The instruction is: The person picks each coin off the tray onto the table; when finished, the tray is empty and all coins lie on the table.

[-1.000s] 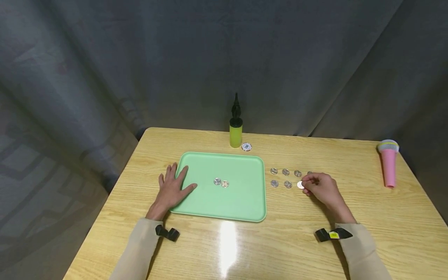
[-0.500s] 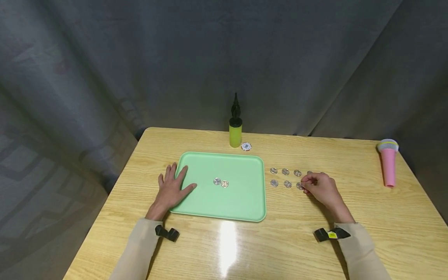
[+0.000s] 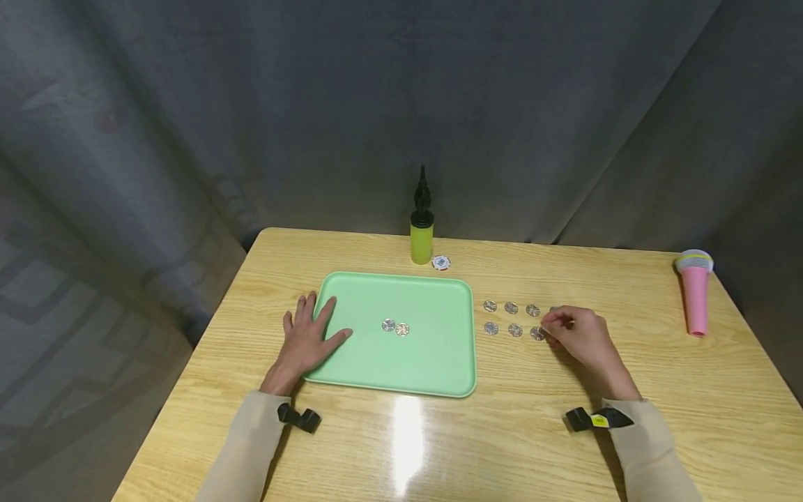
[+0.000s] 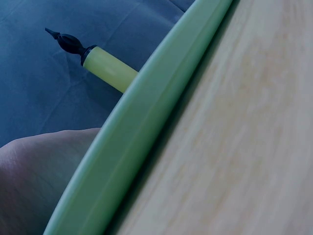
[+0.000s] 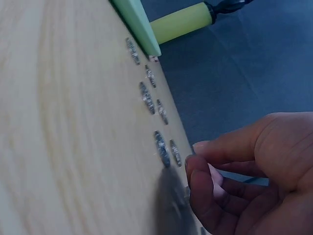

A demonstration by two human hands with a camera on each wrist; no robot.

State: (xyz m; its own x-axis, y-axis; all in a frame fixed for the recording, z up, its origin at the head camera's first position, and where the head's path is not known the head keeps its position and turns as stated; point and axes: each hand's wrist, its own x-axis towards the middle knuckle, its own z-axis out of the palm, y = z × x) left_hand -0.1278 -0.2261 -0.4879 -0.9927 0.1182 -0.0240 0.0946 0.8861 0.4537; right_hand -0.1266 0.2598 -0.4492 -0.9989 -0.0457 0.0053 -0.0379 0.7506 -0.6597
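Note:
My left hand (image 3: 309, 337) lies flat with spread fingers on the left rim of a green tray (image 3: 433, 362); in the left wrist view only a bit of the hand (image 4: 34, 181) shows against the tray's rim (image 4: 142, 112). Two coins (image 3: 395, 327) lie in the tray's middle. To the right of the tray, several coins (image 3: 511, 307) lie on the table in two rows. My right hand (image 3: 548, 329) rests at the right end of the rows with curled fingers. Its fingertips (image 5: 194, 161) hover just beside the last coin of the near row (image 5: 161, 149), and nothing shows between them.
A yellow pump bottle with a black top (image 3: 422, 233) stands behind the tray, a poker chip (image 3: 441, 262) beside it. A pink toy microphone (image 3: 695, 293) lies near the table's right edge. Dark curtains hang behind the wooden table (image 3: 502, 446).
The coin at my right fingertips was tilted and bright a second ago; it now lies flat. My right hand has drawn slightly right. The left hand has not moved.

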